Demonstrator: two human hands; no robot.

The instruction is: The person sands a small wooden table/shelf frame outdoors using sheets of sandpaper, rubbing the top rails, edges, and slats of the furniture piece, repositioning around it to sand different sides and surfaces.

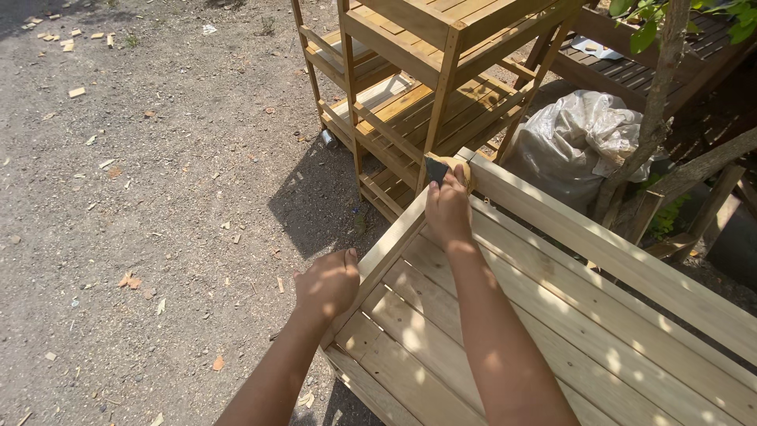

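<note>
A pale slatted wooden bench [568,331] fills the lower right, seen from above. My right hand [448,207] reaches to its far corner and presses a dark folded sheet of sandpaper [436,168] against the rounded corner where the side rail meets the back rail. My left hand [330,285] is closed over the near side rail [390,244] of the bench, gripping its edge. Both forearms stretch up from the bottom of the view.
A stained wooden shelf rack [426,87] stands just beyond the bench. A grey plastic sack [579,142] lies at a thin tree trunk [658,95]. More slatted furniture [646,63] sits at top right. Gravel ground [158,197] at left is littered with wood chips.
</note>
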